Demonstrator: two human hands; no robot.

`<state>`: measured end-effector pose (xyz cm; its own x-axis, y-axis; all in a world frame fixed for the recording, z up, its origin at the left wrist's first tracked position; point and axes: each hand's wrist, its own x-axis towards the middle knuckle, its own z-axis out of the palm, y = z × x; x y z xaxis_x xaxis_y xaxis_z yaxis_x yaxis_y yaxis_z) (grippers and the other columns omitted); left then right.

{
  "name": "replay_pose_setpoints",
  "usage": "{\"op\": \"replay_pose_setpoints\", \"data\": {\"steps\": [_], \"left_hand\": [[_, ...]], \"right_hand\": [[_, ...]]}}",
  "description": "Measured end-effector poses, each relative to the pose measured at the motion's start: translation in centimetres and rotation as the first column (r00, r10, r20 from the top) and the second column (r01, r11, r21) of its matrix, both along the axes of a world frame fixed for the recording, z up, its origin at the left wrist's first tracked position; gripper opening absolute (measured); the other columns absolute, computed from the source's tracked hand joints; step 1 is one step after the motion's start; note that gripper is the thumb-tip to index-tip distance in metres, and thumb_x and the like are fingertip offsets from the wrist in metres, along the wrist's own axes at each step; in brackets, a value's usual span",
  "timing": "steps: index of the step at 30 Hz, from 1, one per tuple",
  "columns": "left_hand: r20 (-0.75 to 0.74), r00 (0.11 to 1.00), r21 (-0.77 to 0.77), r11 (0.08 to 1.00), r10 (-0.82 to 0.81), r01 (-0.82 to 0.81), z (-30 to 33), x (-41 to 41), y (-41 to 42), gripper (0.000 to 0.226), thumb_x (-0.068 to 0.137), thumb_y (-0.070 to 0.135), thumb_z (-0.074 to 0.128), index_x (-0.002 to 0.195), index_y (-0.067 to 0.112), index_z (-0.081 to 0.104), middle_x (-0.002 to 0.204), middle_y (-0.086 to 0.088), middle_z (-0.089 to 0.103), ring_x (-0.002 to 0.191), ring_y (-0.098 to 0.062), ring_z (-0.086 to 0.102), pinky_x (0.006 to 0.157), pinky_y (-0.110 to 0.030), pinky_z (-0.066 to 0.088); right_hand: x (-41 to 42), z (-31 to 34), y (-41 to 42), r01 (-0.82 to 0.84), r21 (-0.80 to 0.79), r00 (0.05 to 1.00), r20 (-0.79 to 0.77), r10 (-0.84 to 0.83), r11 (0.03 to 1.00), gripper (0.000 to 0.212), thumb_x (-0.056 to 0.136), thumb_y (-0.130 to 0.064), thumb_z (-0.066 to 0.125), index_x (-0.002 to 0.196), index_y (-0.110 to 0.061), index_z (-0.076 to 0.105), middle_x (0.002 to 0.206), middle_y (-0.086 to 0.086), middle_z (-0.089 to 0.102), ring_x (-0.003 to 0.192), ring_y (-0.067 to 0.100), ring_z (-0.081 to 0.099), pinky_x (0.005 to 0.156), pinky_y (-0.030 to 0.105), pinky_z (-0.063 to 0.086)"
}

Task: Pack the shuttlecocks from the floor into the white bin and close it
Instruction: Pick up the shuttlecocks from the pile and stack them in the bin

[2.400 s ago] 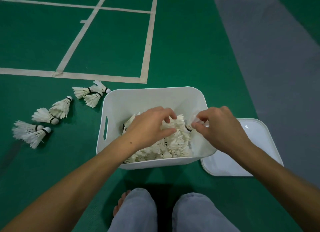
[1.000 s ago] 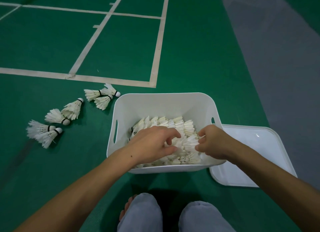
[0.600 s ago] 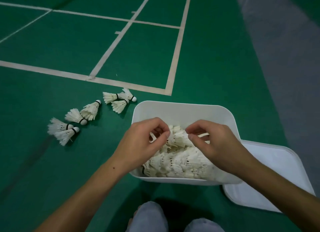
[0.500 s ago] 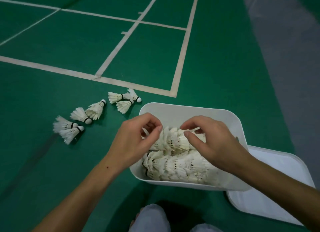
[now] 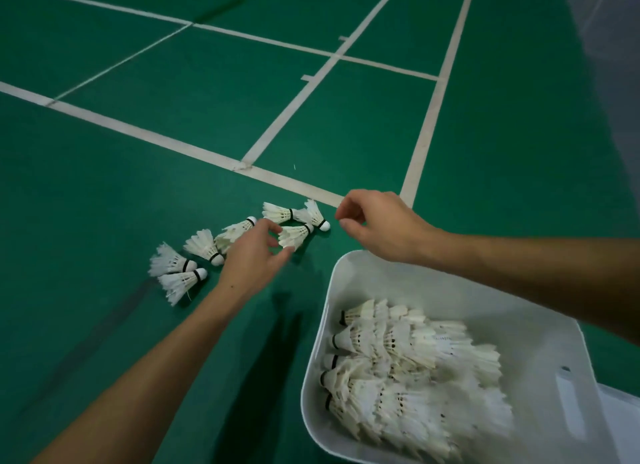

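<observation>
Reaching ahead-left, the left hand [image 5: 254,255], fingers loosely spread and empty, nearly touches a shuttlecock [image 5: 294,235] lying with cork pointing right, nearer than the empty, half-curled right hand [image 5: 377,223].

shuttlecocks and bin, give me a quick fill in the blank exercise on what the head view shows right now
1. The loose shuttlecocks lie on the green ____.
2. The white bin already holds rows of ____.
3. The hand closest to the loose shuttlecocks is the ____ hand.
4. The right hand hovers above the floor and holds ____.

Missing words: floor; shuttlecocks; left; nothing
</observation>
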<state>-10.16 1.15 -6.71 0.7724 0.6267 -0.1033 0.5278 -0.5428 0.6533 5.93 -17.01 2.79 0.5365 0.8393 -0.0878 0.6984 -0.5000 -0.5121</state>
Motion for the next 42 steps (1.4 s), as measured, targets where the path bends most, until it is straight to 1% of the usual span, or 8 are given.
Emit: {"op": "replay_pose_setpoints", "data": {"steps": [4,10,15,22,26,30,37,42], "left_hand": [[-0.131,0.983,-0.008,0.991,0.13,-0.133,-3.1,3.8,1.1,0.09,0.076,0.049,0.091,0.145,0.015,0.043,0.141,-0.016,0.048,0.121,-0.036,0.058,0.103,-0.045,0.05],[-0.161,0.966,0.146,0.973,0.201,-0.178,-4.5,6.8,1.1,0.113,0.078,0.046,0.09,0.162,0.031,0.016,0.157,-0.012,0.033,0.116,-0.039,0.064,0.09,-0.049,0.052],[-0.073,0.996,0.015,0.999,0.044,-0.043,-5.8,7.2,3.3,0.083,0.079,0.037,0.083,0.15,0.041,0.04,0.133,-0.003,0.063,0.108,-0.029,0.067,0.091,-0.047,0.057],[0.059,0.996,-0.039,0.997,0.065,-0.063,-6.1,6.3,2.9,0.056,0.081,0.022,0.08,0.135,0.026,0.063,0.115,0.007,0.07,0.096,-0.015,0.068,0.079,-0.029,0.051],[0.18,0.973,-0.177,0.978,0.145,-0.113,-5.4,4.8,1.5,0.049,0.087,0.012,0.079,0.132,0.024,0.064,0.103,0.017,0.064,0.06,-0.009,0.068,0.057,-0.02,0.052],[0.339,0.919,-0.247,0.961,0.204,-0.123,-2.8,3.5,-0.3,0.041,0.09,0.009,0.078,0.126,0.026,0.068,0.103,0.011,0.062,0.051,-0.002,0.059,0.053,-0.025,0.055],[0.588,0.796,-0.172,0.984,0.147,-0.055,6.5,0.9,-4.3,0.034,0.09,0.008,0.08,0.119,0.025,0.073,0.097,0.01,0.065,0.056,-0.019,0.064,0.054,-0.03,0.057],[0.617,0.787,-0.158,0.982,0.02,0.1,11.2,-2.4,-8.7,0.036,0.089,0.009,0.082,0.117,0.029,0.073,0.101,0.002,0.064,0.059,-0.036,0.064,0.061,-0.037,0.058]], "right_hand": [[3.4,-3.3,5.7,-0.017,-0.142,1.0,0.008,0.018,0.99,0.02,0.098,-0.02,0.062,0.116,-0.015,0.07,0.115,0.005,0.075,0.109,0.026,0.068,0.098,0.039,0.054],[6.7,-8.1,10.4,0.006,-0.183,1.0,0.022,-0.002,0.983,0.037,0.093,-0.017,0.068,0.13,-0.021,0.065,0.131,0.009,0.067,0.122,0.03,0.062,0.105,0.043,0.051],[7.4,-10.7,12.1,-0.106,-0.247,0.994,-0.018,0.105,0.963,0.064,0.09,-0.001,0.061,0.144,-0.035,0.057,0.151,0.007,0.053,0.135,0.032,0.054,0.113,0.045,0.045],[7.8,-11.9,11.7,-0.146,-0.313,0.967,0.156,0.203,0.938,0.022,0.094,-0.032,0.072,0.116,-0.03,0.069,0.12,0.001,0.067,0.106,0.025,0.063,0.077,0.032,0.044],[7.9,-10.2,9.2,-0.106,-0.262,0.982,0.121,0.142,0.959,0.013,0.088,-0.031,0.079,0.09,-0.03,0.066,0.101,0.0,0.07,0.092,0.026,0.066,0.075,0.037,0.056],[6.7,-7.7,5.1,-0.072,-0.118,0.989,0.117,0.085,0.99,0.014,0.088,-0.033,0.081,0.09,-0.023,0.072,0.09,-0.002,0.072,0.087,0.021,0.066,0.078,0.036,0.055],[3.1,0.1,-3.0,0.026,0.141,0.961,0.268,-0.064,0.99,0.011,0.097,-0.032,0.071,0.093,-0.022,0.068,0.093,-0.003,0.078,0.085,0.026,0.071,0.078,0.044,0.058],[-1.2,7.4,-10.0,0.096,0.201,0.95,0.273,-0.15,0.975,0.012,0.098,-0.036,0.068,0.094,-0.026,0.071,0.081,-0.013,0.065,0.074,0.019,0.061,0.075,0.039,0.054]]}}
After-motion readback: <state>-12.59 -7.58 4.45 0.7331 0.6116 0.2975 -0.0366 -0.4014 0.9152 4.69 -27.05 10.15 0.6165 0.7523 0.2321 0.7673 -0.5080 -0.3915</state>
